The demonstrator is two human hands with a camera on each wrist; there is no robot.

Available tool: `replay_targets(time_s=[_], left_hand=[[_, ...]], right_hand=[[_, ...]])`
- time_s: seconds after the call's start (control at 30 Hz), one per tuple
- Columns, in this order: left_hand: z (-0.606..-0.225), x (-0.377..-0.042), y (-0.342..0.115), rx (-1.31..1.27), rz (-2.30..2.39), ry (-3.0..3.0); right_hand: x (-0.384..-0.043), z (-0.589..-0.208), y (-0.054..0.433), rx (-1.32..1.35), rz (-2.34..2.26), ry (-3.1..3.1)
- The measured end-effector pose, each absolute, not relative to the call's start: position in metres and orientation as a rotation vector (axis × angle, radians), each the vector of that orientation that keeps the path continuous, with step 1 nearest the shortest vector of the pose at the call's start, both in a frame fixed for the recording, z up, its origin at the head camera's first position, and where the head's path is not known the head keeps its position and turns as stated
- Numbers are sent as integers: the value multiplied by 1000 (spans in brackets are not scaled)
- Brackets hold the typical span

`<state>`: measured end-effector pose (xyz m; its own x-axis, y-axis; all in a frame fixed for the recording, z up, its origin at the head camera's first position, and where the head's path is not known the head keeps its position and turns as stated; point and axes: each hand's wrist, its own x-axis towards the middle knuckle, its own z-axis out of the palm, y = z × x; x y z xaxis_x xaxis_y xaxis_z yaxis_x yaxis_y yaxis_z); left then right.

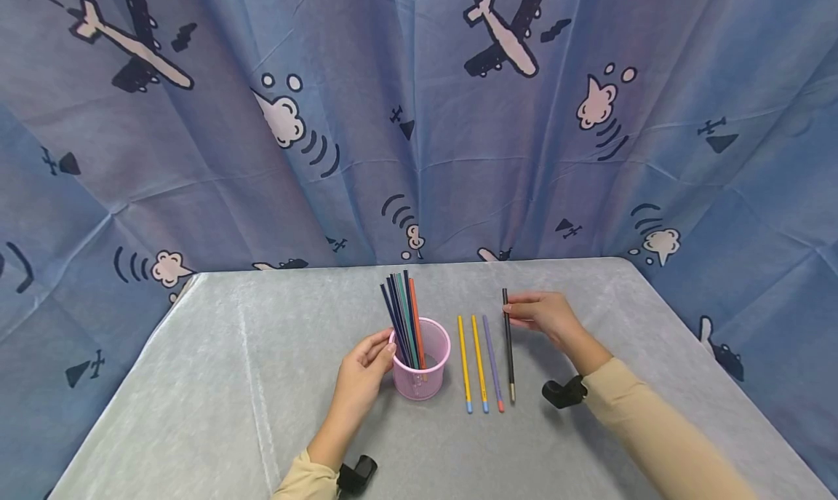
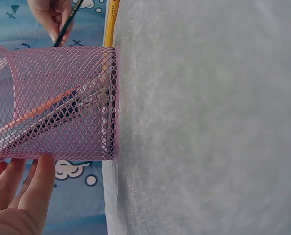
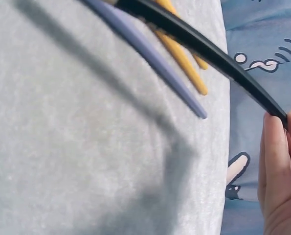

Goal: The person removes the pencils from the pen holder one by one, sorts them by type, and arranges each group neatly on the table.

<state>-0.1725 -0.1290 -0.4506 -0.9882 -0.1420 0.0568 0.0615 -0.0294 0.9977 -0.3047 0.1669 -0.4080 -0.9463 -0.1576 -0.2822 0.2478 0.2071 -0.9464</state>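
The right hand's (image 1: 540, 316) grip pinches the black pencil (image 1: 508, 351) near its end towards the counter's (image 1: 308, 325) far edge; held so far along, it might swing into the purple pencil (image 1: 493, 362). The left hand (image 1: 366, 362) clasps the cup's (image 1: 417, 389) rim, well in from that edge; a sideways tug could tip it.

The cup (image 1: 419, 385) is open mesh; the black pencil (image 1: 509, 351) smooth, faintly glossy; the tabletop (image 1: 196, 383) matt, clothlike; the twelve-o'clock curtain (image 1: 419, 165) creased fabric.
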Motion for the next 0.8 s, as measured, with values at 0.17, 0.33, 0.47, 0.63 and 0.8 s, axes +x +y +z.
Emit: replay_targets(time_s=[0.17,0.33,0.47,0.63,0.8], left_hand=[[-450,-173,-129,88,-2156,-2081],[-450,-172,-129,88,-2158,-2080],[-449,-172,-129,85,-2162,-2079],[-450,-172,-129,88,-2158,-2084],[-451,-173,-129,90,-2150,-2096]], right_hand=[[-306,-415,167,73,-1787,2160],[-306,-420,167,67,-1771,2171],[-307,-425,166,68,-1763,2170],[-309,-431,166,83,-1749,2147],[-311,-435,165,100,-1712,2162]])
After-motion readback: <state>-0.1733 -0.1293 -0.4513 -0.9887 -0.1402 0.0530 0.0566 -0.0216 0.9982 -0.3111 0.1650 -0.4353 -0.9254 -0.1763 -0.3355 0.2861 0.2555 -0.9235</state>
